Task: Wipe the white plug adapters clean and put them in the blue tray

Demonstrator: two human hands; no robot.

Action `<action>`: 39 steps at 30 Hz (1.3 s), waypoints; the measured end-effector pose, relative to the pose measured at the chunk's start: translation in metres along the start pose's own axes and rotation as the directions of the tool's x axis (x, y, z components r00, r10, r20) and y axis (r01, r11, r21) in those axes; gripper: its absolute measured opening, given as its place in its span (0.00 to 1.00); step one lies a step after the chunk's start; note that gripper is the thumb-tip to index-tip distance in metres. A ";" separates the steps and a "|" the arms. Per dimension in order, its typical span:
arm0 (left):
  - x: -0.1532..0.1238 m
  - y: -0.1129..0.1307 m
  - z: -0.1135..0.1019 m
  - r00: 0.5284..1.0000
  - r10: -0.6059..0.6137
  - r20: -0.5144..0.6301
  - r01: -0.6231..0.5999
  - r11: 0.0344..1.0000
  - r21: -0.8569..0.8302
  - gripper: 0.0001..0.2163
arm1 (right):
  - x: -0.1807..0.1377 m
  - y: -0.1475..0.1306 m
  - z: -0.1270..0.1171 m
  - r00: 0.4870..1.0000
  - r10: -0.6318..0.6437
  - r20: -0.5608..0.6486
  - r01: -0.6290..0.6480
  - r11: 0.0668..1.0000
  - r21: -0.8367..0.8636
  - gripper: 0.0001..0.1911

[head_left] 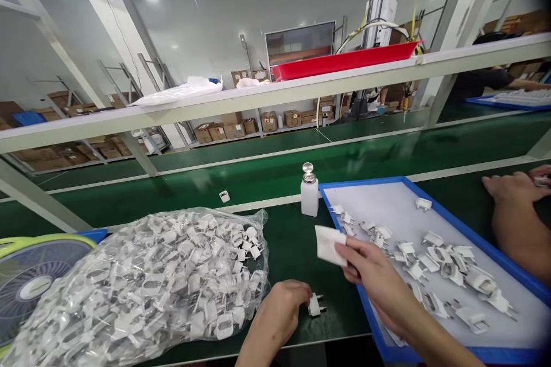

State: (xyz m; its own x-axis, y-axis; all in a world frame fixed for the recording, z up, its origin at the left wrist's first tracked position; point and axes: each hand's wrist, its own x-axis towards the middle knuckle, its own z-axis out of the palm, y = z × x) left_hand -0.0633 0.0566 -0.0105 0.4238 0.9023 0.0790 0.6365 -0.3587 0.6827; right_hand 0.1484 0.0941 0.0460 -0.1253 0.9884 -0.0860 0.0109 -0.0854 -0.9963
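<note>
the left hand (279, 307) pinched a white plastic two-pin plug (315, 305) at the dark green table (284, 241), the right hand (375, 270) a square white wipe (330, 245); a slack pinch could have let the plug drop.

The left hand (280, 311) sits at the lower centre of the frame, fingers curled in a pinch, bare wrist (263, 339) rising from the bottom edge. Right of centre, the right hand (375, 276) pinches too, pointing leftward, its forearm (434, 335) slanting down to the lower right.
</note>
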 end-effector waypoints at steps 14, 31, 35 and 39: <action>-0.017 0.016 0.028 0.953 -0.296 -0.068 0.289 0.952 -0.102 0.19 | -0.067 0.115 0.025 0.891 -0.454 0.017 0.385 0.735 -0.558 0.17; -0.011 0.000 0.018 0.983 -0.178 0.036 0.178 0.984 -0.017 0.15 | -0.045 0.114 0.031 0.867 -0.370 0.334 0.498 0.611 -0.615 0.26; -0.014 0.001 0.020 0.981 -0.190 0.025 0.190 0.982 0.005 0.16 | -0.043 0.114 0.034 0.882 -0.364 0.301 0.471 0.628 -0.620 0.24; -0.013 0.004 0.017 0.980 -0.197 0.000 0.197 0.980 -0.014 0.17 | -0.060 0.147 0.029 0.848 -0.429 0.310 0.523 0.590 -0.615 0.29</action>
State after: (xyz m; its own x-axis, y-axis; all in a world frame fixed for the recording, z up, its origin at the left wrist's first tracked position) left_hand -0.0551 0.0391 -0.0213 0.2898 0.9554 -0.0573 0.6989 -0.1703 0.6947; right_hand 0.1289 0.0184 -0.0949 -0.4186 0.8363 0.3542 0.5514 0.5439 -0.6325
